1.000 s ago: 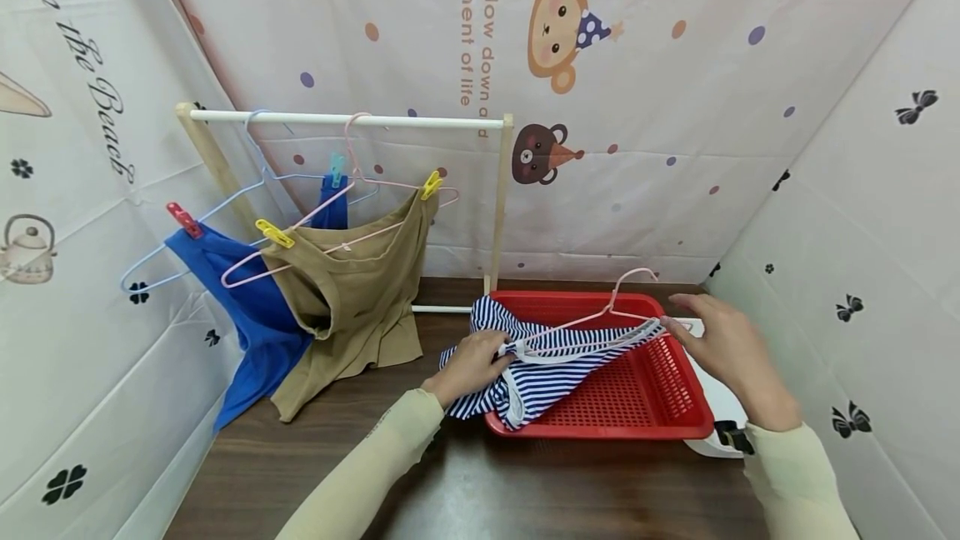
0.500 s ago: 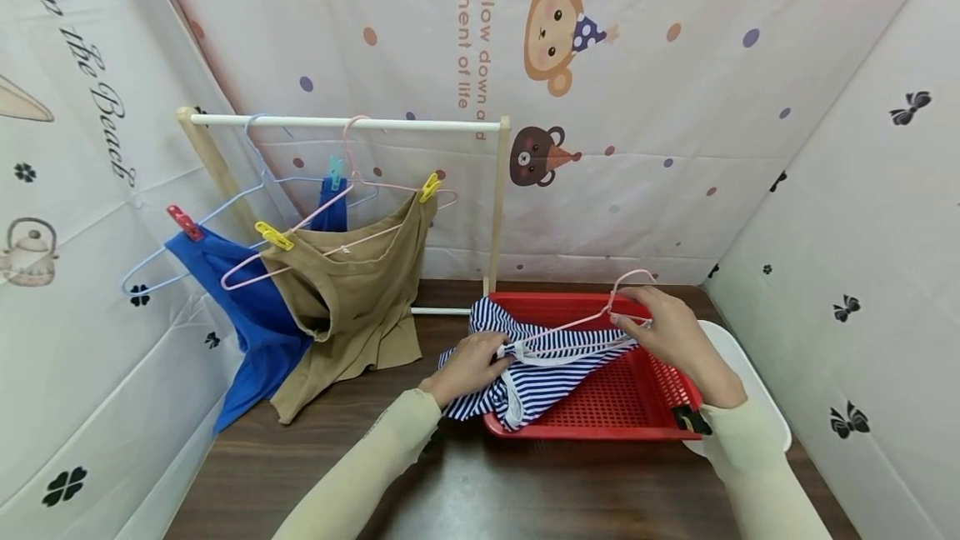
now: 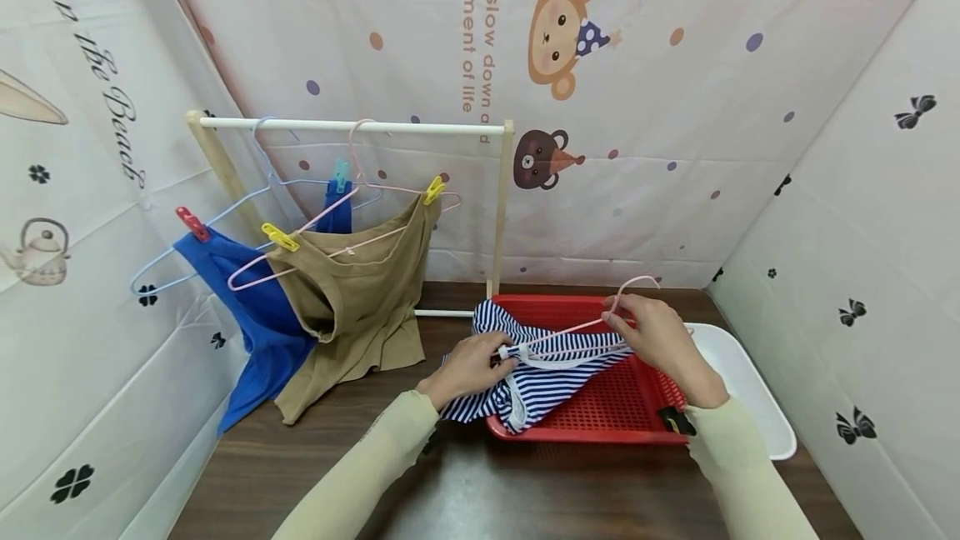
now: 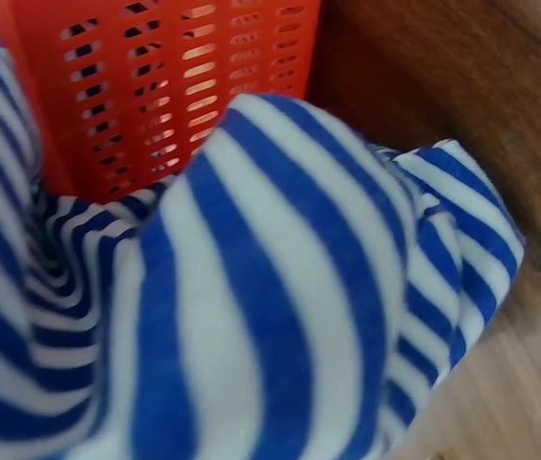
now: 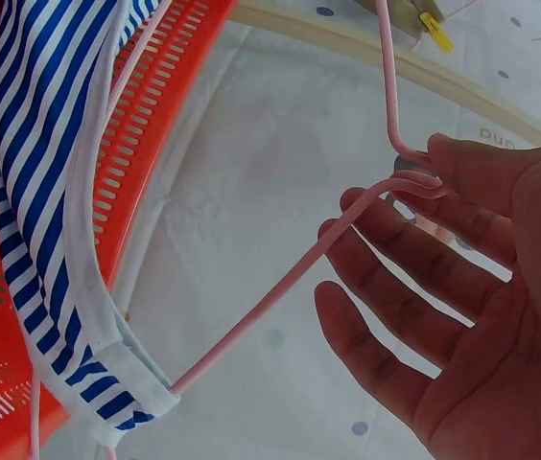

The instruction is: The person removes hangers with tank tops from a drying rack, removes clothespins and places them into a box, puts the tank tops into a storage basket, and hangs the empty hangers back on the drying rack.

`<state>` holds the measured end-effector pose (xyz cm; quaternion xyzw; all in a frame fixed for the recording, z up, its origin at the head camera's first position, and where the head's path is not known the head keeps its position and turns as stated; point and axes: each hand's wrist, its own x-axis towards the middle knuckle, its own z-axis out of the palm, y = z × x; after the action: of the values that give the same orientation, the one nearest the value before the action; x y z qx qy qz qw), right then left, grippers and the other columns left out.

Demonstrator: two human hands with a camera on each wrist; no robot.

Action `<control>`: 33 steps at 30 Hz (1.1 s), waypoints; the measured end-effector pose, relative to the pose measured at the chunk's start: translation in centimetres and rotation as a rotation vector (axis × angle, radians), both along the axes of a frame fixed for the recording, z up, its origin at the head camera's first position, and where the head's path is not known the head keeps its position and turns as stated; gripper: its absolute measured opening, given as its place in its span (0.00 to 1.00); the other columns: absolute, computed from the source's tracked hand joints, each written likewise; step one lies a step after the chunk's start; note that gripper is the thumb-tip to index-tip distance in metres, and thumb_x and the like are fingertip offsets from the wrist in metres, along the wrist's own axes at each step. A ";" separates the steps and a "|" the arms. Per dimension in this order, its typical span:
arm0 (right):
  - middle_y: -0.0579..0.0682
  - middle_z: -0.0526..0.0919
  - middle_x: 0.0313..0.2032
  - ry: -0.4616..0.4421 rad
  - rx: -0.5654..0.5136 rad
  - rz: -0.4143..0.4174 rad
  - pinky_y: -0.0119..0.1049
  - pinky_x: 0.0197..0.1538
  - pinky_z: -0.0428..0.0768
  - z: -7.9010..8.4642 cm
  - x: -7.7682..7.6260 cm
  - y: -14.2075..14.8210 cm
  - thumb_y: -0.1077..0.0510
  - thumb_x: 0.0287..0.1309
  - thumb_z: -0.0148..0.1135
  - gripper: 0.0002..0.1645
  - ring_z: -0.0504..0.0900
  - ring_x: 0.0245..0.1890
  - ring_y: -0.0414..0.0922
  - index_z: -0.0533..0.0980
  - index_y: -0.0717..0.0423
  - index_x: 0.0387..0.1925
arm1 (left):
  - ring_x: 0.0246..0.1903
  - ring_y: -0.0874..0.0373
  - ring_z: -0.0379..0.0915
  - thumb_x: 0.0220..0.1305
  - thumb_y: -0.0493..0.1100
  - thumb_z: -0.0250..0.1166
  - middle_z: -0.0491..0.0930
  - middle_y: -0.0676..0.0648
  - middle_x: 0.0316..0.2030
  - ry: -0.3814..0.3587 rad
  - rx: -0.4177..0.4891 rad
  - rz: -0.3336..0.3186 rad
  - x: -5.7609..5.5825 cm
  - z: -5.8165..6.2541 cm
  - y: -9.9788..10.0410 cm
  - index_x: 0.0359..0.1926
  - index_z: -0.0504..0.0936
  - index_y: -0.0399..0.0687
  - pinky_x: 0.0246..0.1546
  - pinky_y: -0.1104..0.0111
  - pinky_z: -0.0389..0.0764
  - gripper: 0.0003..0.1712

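Grips the striped garment [image 3: 555, 394] with the left hand [image 3: 467, 367], around the white-trimmed edge at the left end of a pink hanger [image 5: 269, 295]. In the left wrist view, too much covered by cloth to tell the exact placing of those fingers. Pinches the same hanger with the right hand [image 3: 662, 340], between thumb and forefinger just below the hook, with the other fingers loosely spread. As for the garment, lies across the left part of the red basket [image 3: 585, 438], spills past the left rim, and takes the hanger through a white-trimmed strap. Underneath, a dark wooden desk [image 3: 540, 490]; by the basket's right side, a partly hidden white tray [image 3: 750, 390]. At the left, on the white bar of a rack [image 3: 307, 123], a tan garment [image 3: 375, 298] under two yellow clips [image 3: 280, 237], and behind it a blue garment [image 3: 255, 327].
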<state>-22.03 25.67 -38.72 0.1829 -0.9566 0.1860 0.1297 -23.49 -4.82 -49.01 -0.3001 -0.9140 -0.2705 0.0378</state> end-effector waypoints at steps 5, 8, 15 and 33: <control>0.54 0.87 0.39 0.011 -0.009 0.008 0.56 0.47 0.81 -0.2 -0.1 -0.1 0.54 0.64 0.64 0.09 0.86 0.42 0.55 0.82 0.54 0.42 | 0.45 0.60 0.80 0.67 0.59 0.59 0.83 0.53 0.49 0.080 0.006 0.045 0.5 1.0 -0.2 0.51 0.80 0.56 0.45 0.62 0.80 0.19; 0.52 0.87 0.36 0.016 -0.015 0.012 0.54 0.46 0.81 -0.3 -0.1 -0.1 0.55 0.64 0.64 0.07 0.85 0.39 0.52 0.81 0.53 0.40 | 0.44 0.61 0.80 0.68 0.57 0.59 0.83 0.54 0.48 0.142 0.009 0.042 0.7 1.3 -0.3 0.50 0.81 0.57 0.44 0.64 0.81 0.17; 0.52 0.86 0.35 0.000 -0.039 0.020 0.52 0.43 0.81 -0.4 0.0 -0.1 0.57 0.67 0.60 0.07 0.83 0.34 0.48 0.81 0.55 0.41 | 0.42 0.64 0.79 0.70 0.52 0.60 0.84 0.55 0.43 0.239 0.005 0.013 0.9 1.4 -0.5 0.46 0.84 0.56 0.41 0.67 0.81 0.11; 0.55 0.86 0.36 -0.011 -0.065 0.002 0.51 0.41 0.81 0.7 0.6 0.9 0.58 0.68 0.58 0.08 0.81 0.34 0.49 0.81 0.56 0.41 | 0.40 0.62 0.82 0.69 0.46 0.62 0.86 0.53 0.39 0.248 0.128 0.055 1.4 2.1 -2.5 0.42 0.85 0.51 0.43 0.67 0.82 0.07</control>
<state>-21.47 26.53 -38.05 0.1784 -0.9506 0.2180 0.1301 -22.07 -7.29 -46.87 -0.3031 -0.8909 -0.2880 0.1772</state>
